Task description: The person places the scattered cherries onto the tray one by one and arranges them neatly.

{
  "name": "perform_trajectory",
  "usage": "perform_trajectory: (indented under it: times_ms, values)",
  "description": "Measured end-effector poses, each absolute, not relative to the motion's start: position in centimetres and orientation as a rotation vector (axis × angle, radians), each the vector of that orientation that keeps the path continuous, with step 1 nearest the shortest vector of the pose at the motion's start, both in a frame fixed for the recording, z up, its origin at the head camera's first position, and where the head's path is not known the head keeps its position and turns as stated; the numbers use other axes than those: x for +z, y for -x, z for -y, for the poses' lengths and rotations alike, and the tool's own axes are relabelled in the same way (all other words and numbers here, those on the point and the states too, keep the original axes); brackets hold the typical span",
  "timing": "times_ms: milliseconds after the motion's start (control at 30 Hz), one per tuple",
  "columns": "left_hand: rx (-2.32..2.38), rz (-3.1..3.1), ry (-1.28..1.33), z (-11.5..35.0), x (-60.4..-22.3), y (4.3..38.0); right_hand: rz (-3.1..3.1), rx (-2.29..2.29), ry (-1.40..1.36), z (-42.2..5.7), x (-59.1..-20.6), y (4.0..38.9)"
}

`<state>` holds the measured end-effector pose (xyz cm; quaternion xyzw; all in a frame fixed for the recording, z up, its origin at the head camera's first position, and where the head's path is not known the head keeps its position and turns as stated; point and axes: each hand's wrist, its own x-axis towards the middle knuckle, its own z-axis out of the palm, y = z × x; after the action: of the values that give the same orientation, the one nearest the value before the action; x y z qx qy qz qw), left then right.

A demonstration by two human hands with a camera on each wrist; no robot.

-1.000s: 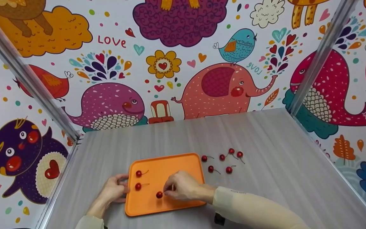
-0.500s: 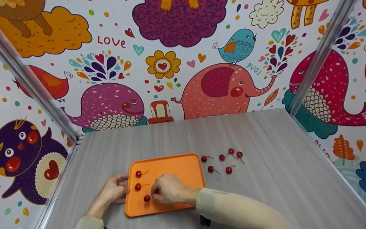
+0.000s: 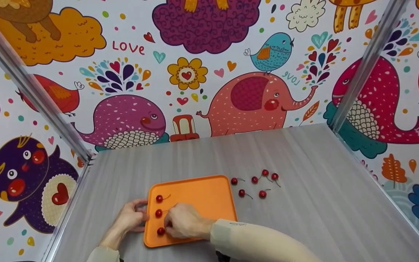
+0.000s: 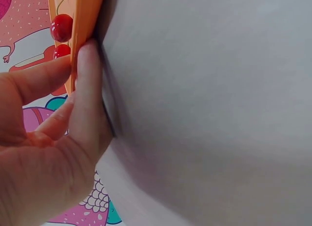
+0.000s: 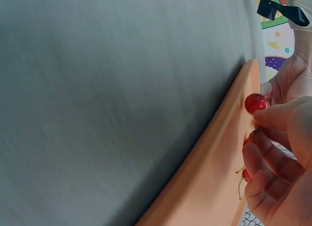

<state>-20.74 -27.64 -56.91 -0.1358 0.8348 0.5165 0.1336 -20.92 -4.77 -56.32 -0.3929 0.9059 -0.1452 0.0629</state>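
An orange tray (image 3: 202, 189) lies on the table. My left hand (image 3: 131, 217) holds its left edge, with fingers (image 4: 46, 79) at the rim in the left wrist view. Over the tray's near left part, my right hand (image 3: 184, 221) pinches the stem of a red cherry (image 3: 161, 231). In the right wrist view that cherry (image 5: 256, 103) shows just beyond the thumb, with the stem's end peeking out between the fingers. Two more cherries, the far one (image 3: 159, 198) and the middle one (image 3: 159, 213), lie on the tray in a column above it, stems pointing right.
Several stemmed cherries (image 3: 263, 194) are scattered on the grey table (image 3: 304, 218) to the right of the tray. Behind the table rises a wall (image 3: 195, 36) with cartoon animals, and metal posts (image 3: 369, 65) stand at its corners.
My right hand has moved left and nearer across the tray, bringing the cherry from the middle to the left side, below the other two. My left hand has stayed at the tray's edge.
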Motion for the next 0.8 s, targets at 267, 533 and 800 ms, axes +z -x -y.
perform_trajectory:
  times_ms: [267, 533, 800]
  values:
    - [1.501, -2.43, 0.385, 27.5, -56.9, 20.7, -2.767, -0.465, 1.185, 5.2, -57.4, 20.6]
    - [1.487, -2.444, 0.372, 27.6, -57.0, 20.6, -2.76, -0.455, 1.173, 5.5, -57.7, 20.5]
    - [1.473, -2.443, 0.408, 27.4, -56.7, 20.7, -2.767, -0.456, 1.119, 5.7, -57.8, 20.3]
